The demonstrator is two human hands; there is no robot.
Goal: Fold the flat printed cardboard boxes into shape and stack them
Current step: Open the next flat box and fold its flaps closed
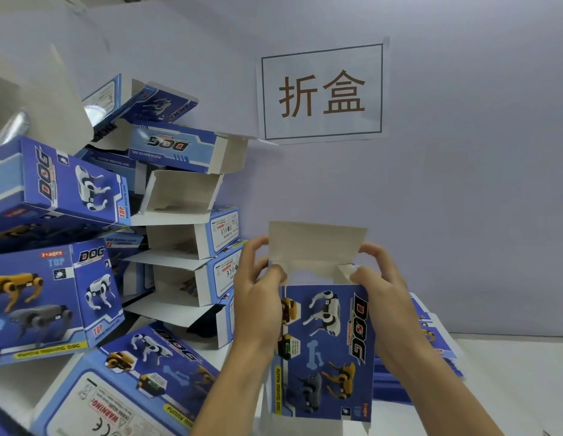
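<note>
I hold a blue printed dog box (327, 350) upright in front of me, its white top flap standing open. My left hand (258, 294) grips the box's upper left corner, thumb on a small side flap. My right hand (384, 287) grips the upper right corner, thumb pressing the other side flap inward. A leaning heap of folded blue boxes (185, 234) fills the left side, many with open ends facing me. A stack of flat unfolded boxes (431, 350) lies on the table behind my right forearm.
A white wall stands close behind, with a paper sign (322, 92) taped on it. The white tabletop (519, 382) shows at the lower right. A large folded box (122, 385) lies at the lower left near my left forearm.
</note>
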